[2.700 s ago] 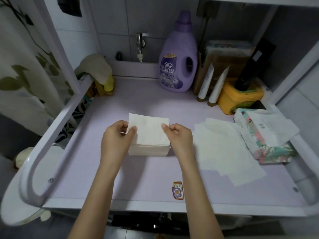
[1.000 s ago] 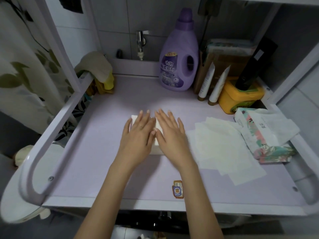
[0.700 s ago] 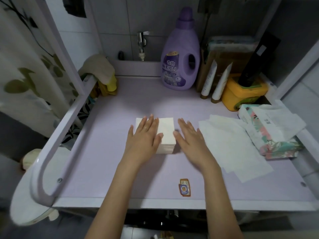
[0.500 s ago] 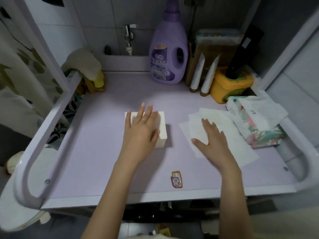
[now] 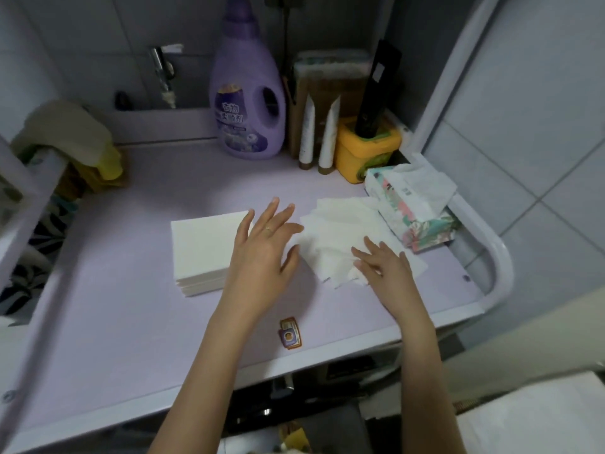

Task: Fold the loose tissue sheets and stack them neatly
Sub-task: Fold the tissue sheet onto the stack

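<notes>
A neat stack of folded white tissues (image 5: 203, 249) lies on the lilac tabletop (image 5: 131, 322), left of centre. Several loose white tissue sheets (image 5: 340, 231) lie overlapped to its right. My left hand (image 5: 265, 253) hovers with straight, spread fingers between the stack and the loose sheets, its fingertips near the sheets' left edge. My right hand (image 5: 383, 267) lies flat on the loose sheets, fingers straight, with the near corner of a sheet slightly rumpled under it.
A floral tissue pack (image 5: 412, 208) sits at the right edge. At the back stand a purple detergent bottle (image 5: 247, 93), two white tubes (image 5: 319, 136) and a yellow tub (image 5: 366, 149). Cloths (image 5: 72, 136) hang on the left rail. A small sticker (image 5: 289, 334) lies near the front edge.
Both hands pressed the folded stack flat, then left it. My right hand moved right onto the loose sheets; my left hand lifted off the stack and moved towards them.
</notes>
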Motion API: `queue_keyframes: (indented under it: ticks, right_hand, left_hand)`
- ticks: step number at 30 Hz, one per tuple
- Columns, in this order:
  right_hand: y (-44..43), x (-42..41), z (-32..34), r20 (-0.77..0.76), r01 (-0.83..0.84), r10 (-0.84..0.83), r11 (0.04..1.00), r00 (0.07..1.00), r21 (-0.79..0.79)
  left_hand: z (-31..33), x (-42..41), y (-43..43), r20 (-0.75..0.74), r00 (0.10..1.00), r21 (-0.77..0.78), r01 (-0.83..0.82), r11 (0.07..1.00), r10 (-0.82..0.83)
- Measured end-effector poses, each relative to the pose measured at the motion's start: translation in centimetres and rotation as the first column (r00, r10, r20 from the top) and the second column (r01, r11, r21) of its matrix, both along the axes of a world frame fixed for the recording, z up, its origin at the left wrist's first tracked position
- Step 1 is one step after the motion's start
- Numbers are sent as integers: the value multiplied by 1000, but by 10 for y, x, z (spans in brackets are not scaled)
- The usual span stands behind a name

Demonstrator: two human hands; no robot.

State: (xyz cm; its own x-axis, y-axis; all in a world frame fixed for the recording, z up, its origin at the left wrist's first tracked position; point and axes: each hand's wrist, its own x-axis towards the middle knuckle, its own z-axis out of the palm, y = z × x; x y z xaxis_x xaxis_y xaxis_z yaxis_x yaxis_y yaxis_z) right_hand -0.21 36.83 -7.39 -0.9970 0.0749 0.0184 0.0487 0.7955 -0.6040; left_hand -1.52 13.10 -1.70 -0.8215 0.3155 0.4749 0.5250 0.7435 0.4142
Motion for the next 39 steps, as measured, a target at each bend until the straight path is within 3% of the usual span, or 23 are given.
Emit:
queue_keyframes:
  ticks: [4, 8, 14, 18, 25, 29, 30, 32, 33, 36, 37, 39]
  right_hand:
    - [2, 2, 1, -16, 4, -4, 1000, 1000, -11]
    - [0, 8, 8, -83, 26, -43, 981, 996, -191]
    - [-4, 16, 28, -147, 12, -111, 833, 983, -552]
    - [-11, 22, 46, -224, -46, -138, 750, 965, -659]
    - [-16, 29, 66, -238, -186, 14, 670, 971, -719]
    - [-19, 32, 68, -128, -198, 168, 517, 977, -832]
    - [-19, 31, 67, -81, -162, 174, 522, 981, -838]
    - [-23, 30, 69, -3, -79, 136, 559, 991, -825]
    - [-27, 28, 70, 24, -38, 110, 526, 994, -849]
    - [-39, 26, 79, 41, 12, 112, 247, 993, -969]
    - [-41, 26, 82, 15, -13, 119, 227, 993, -974]
    - [-45, 24, 82, -41, -77, 111, 343, 993, -936]
  left_hand:
    - [0, 2, 7, 38, 999, 16, 19, 1000, -20]
    - [-2, 4, 10, 87, 995, 41, 39, 998, -43]
    - [5, 9, 18, 191, 977, 104, 80, 991, -98]
    - [1, 12, 27, 248, 961, 189, 74, 979, -121]
    - [5, 14, 39, 197, 972, 360, 53, 932, -131]
    - [22, 20, 25, 242, 905, 404, 235, 884, -351]
    - [25, 21, 22, 284, 872, 456, 243, 856, -399]
    - [31, 23, 18, 314, 854, 548, 193, 814, -414]
    - [32, 22, 16, 300, 873, 576, 156, 803, -385]
    - [37, 19, 12, 255, 929, 679, 27, 734, -270]
    - [38, 17, 10, 260, 936, 719, -25, 695, -236]
    - [41, 16, 5, 251, 953, 764, -87, 640, -170]
